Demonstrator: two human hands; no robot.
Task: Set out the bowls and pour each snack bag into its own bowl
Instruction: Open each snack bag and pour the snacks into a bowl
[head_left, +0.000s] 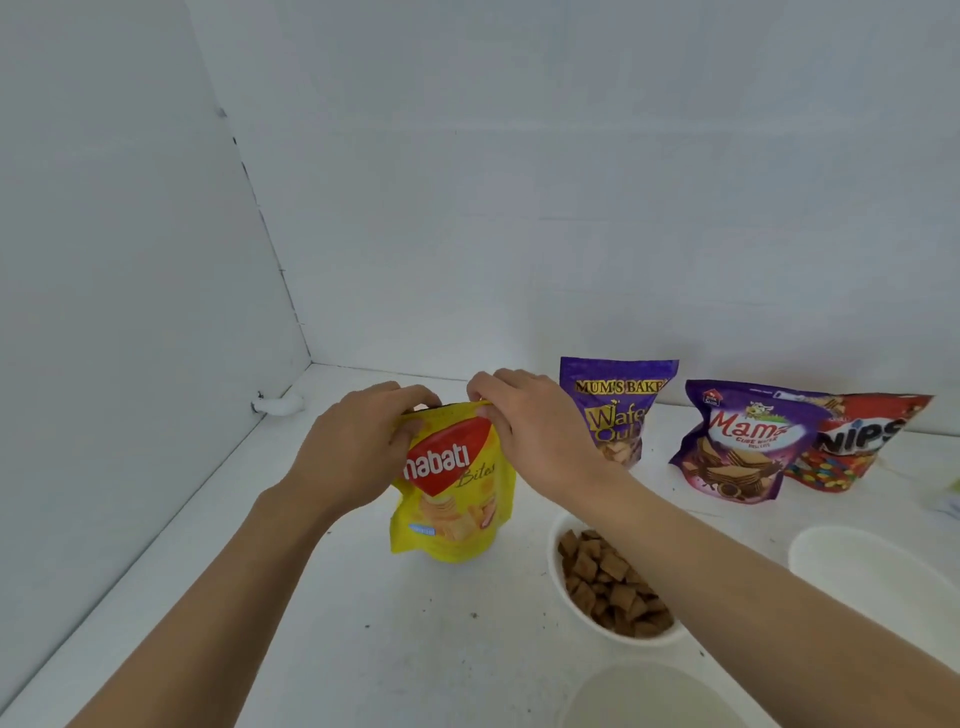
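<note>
Left wall and back wall are meeting in a corner, bounding the white tabletop (363, 649), whose near-left area is lying bare. The left hand (353, 447) is pinching the top left edge of the upright yellow Nabati bag (452, 499); the right hand (530, 421) is pinching its top right edge. Just right of the bag, a white bowl of brown snack pieces (608, 587) is sitting partly under the right forearm. Behind it, the purple Mum's Bakery bag (615, 405), the purple Mama bag (737, 447) and the red Nips bag (862, 441) are standing near the back wall. Two empty white bowls, one at the right edge (857, 561) and one at the bottom edge (649, 696), are sitting apart.
</note>
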